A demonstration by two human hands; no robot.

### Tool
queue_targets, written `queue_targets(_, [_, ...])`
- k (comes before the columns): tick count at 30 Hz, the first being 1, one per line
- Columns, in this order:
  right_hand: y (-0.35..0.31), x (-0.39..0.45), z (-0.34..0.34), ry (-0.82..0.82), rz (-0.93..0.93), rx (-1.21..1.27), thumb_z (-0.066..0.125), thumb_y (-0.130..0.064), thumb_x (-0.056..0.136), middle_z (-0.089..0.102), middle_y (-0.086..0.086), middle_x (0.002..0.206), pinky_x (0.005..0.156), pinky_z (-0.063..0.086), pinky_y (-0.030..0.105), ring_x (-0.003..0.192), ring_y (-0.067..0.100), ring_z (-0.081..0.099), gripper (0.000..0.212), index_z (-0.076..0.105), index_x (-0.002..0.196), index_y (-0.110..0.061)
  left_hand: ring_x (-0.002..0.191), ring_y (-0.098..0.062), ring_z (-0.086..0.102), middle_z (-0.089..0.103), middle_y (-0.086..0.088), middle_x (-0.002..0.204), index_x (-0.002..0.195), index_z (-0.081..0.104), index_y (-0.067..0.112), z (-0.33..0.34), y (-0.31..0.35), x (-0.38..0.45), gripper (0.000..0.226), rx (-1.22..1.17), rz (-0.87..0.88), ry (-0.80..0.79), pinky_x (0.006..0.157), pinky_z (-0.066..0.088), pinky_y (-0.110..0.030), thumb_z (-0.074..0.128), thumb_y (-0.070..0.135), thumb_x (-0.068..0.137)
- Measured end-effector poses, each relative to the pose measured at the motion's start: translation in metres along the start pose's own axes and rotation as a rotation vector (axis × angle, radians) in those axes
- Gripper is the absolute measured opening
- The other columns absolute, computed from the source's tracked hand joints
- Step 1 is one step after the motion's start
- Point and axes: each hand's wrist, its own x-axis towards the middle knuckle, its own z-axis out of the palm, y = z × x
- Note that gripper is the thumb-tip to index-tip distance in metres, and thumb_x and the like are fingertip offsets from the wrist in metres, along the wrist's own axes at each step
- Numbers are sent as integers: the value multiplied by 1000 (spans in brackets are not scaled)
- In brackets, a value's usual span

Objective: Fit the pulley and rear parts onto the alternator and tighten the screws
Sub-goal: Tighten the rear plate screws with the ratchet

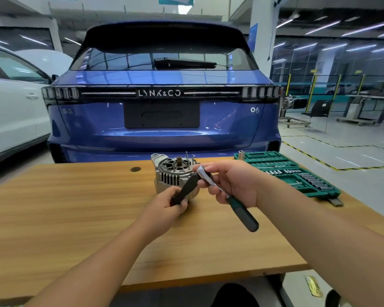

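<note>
Head view, looking down on a wooden bench (pixel 75 207) where the alternator (pixel 172 173) sits near the far edge at centre, finned silver housing upward with a threaded shaft and thin studs standing up from its top. Both hands meet just in front of it. The left hand (pixel 169 204) has its grip clenched round the lower end of a black bar-shaped part (pixel 186 188), which slants up to the chrome head of a ratchet wrench (pixel 226 193). The right hand (pixel 233 185) grasps the ratchet's chrome neck, its green-black handle jutting down to the right. An open green socket set case (pixel 286 173) lies on the bench's right side, well apart from the alternator. A blue car (pixel 162 96) stands behind the bench.
</note>
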Motion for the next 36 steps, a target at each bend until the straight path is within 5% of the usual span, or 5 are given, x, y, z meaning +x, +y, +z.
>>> queue_targets(3, [0, -1, -10, 37, 21, 14, 49, -21, 97, 67, 7, 80, 44, 38, 18, 53, 11, 46, 34, 65, 126, -15, 89, -15, 61, 67, 6, 94, 105, 60, 41, 4, 5, 2, 19, 57, 48, -9, 80, 49, -38, 56, 54, 91])
queue_targets(12, [-18, -20, -47, 265, -144, 13, 47, -17, 96, 68, 7, 77, 41, 38, 21, 50, 12, 46, 30, 67, 119, -13, 76, -11, 57, 66, -3, 88, 101, 59, 34, 32, -6, 16, 17, 98, 49, 53, 64, 42, -31, 49, 49, 101])
queue_targets(17, [-5, -2, -83, 677, -14, -403, 50, -12, 101, 68, 8, 91, 42, 43, 18, 61, 14, 49, 33, 66, 127, -23, 57, 0, 48, 53, 16, 67, 97, 58, 34, 68, 2, 30, 25, -103, 19, 54, 60, 40, -29, 47, 56, 98])
queue_targets(27, [95, 55, -164, 727, 122, -1432, 50, -14, 100, 65, 8, 119, 85, 57, 38, 102, 27, 63, 35, 60, 133, -23, 53, 2, 46, 53, 11, 68, 99, 63, 31, 123, 0, 48, 20, -182, -129, 27, 61, 39, -28, 51, 47, 100])
queue_targets(36, [107, 70, -178, 684, 123, -1741, 49, -14, 97, 46, 0, 75, 62, 47, 34, 63, 17, 46, 13, 59, 104, -18, 95, -6, 61, 66, 14, 101, 110, 56, 47, 133, -2, 53, 19, -150, -179, -34, 76, 47, -27, 60, 38, 94])
